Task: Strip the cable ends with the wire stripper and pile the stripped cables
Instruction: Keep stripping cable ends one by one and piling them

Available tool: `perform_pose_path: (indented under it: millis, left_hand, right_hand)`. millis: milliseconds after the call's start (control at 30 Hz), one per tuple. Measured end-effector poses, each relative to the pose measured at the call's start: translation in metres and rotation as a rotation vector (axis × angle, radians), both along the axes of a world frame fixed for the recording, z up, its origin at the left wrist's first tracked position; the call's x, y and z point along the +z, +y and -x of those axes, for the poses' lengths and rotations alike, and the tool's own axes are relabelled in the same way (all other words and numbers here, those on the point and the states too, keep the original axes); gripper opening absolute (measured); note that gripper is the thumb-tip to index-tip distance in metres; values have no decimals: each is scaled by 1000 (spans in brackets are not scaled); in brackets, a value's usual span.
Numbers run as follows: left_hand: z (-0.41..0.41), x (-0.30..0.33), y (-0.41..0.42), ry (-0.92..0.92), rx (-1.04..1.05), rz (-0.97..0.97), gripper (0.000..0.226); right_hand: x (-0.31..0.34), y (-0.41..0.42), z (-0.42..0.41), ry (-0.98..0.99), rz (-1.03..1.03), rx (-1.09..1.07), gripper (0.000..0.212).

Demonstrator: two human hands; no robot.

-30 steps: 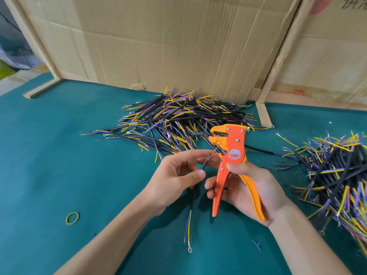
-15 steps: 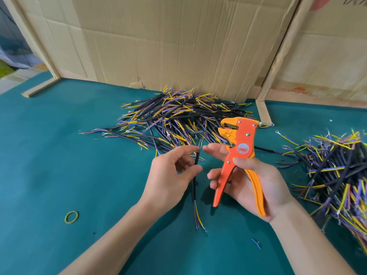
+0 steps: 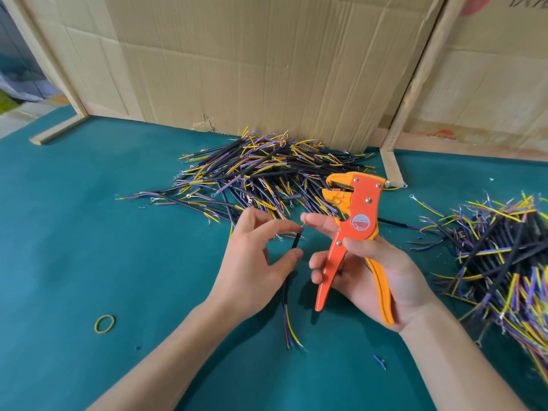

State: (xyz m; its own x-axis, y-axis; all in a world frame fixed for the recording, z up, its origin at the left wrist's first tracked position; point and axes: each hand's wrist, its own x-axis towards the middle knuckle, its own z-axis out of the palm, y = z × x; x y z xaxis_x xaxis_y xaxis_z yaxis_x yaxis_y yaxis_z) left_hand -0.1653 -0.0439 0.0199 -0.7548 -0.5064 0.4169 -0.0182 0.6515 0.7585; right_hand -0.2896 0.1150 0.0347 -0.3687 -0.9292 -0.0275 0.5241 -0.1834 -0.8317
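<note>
Pinching a black cable [image 3: 295,243] between thumb and fingertips, our left hand [image 3: 252,262] holds it upright over the middle of the green table [image 3: 89,232], its loose yellow and blue ends hanging toward the near edge. Our right hand [image 3: 373,271] has its fingers curled round the handles of the orange wire stripper [image 3: 351,229], head up, while its forefinger reaches out to touch the cable's bared tip. One pile of cables [image 3: 267,176] lies at the far edge against the cardboard [image 3: 267,69]; another pile [image 3: 504,247] crowds the right edge. A yellow rubber band [image 3: 104,323] lies near the left.
</note>
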Motion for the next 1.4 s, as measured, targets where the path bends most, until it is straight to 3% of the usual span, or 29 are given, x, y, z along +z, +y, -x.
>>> perform_pose_path:
  millis: [167,400,500,700,800,933,1167,1267,1400]
  left_hand:
    - [0,-2,1,29,-11,4,29]
    - [3,-4,-1,92,-105,-524,28]
    - [4,-4,-4,151,-140,-613,27]
    - [3,-2,-12,232,32,-453,34]
    - [1,-1,-14,256,150,-343,33]
    - [-1,1,-11,298,216,-110,32]
    - [-2,-3,-11,302,207,166,15]
    - [-2,-4,-14,319,219,183,15]
    - [-2,-5,-18,328,223,166,14]
  right_hand:
    - [0,-1,0,-20,24,23,78]
    - [-2,1,0,-38,56,19,78]
    - [-2,1,1,-44,67,27,78]
    - [-2,0,2,-104,-56,-16,75]
    - [-2,0,1,-133,-131,-6,55]
    - [0,-3,-4,-98,-213,86,44]
    - [3,2,-4,-113,-237,182,51]
    - [4,2,-5,-100,-243,206,43]
    - [3,0,-5,-146,-231,165,58]
